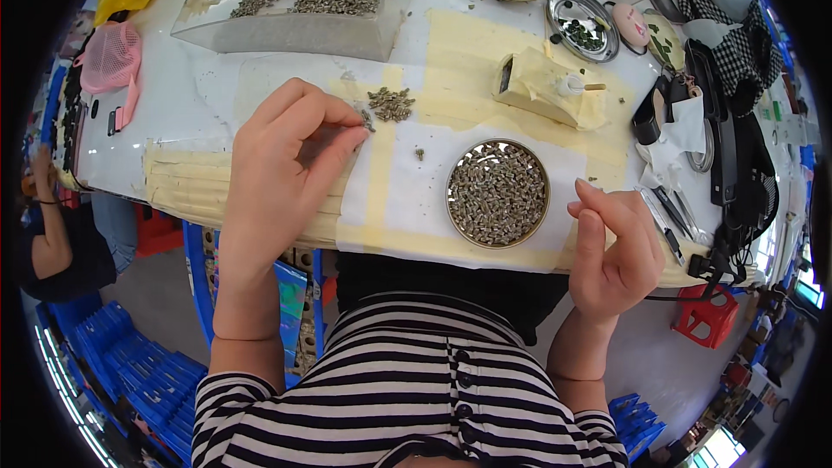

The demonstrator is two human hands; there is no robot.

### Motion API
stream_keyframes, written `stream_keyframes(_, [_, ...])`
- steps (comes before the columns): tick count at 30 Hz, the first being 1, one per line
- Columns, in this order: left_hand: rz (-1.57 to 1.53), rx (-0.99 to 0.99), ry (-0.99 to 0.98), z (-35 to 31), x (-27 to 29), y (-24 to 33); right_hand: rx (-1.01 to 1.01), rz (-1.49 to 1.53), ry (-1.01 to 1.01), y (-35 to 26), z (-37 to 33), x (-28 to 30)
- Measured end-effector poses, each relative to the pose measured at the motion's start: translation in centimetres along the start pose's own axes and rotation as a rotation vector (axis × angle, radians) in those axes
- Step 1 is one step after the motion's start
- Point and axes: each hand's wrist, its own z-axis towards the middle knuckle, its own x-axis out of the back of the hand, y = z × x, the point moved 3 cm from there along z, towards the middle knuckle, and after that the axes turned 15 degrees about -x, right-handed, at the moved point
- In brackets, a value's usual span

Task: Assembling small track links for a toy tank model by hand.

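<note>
My left hand (290,165) is closed in a pinch over the table, thumb and index fingertips together; what lies between them is too small to make out. Beside those fingertips are a few small grey-brown pieces (367,121) and a small loose pile of similar pieces (390,105). A round shallow tin (449,199) in front of me holds many short metallic-looking pieces (498,191). To the right of the tin, my right hand (615,247) hovers with its fingers curled toward the thumb. Anything in that hand is hidden. One small piece (419,154) lies between the pile and the tin.
A clear tray (299,37) of similar pieces stands at the back left. Behind the tin sits a block wrapped in yellow tape (546,91), with a round metal dish (555,13) of dark green bits beyond. Tweezer-like tools (672,212) lie right. Another person (65,243) is at far left.
</note>
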Motion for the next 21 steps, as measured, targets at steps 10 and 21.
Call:
stream_keyframes(10, [0.075, 0.019, 0.142, -0.3, 0.4, 0.4, 0.001, 0.009, -0.041, -0.7, 0.2, -0.5])
stream_keyframes(21, [-1.268, 0.279, 0.163, 0.8, -4.2, 3.1, 0.011, 0.16, -0.18, -3.7, 3.1, -3.2])
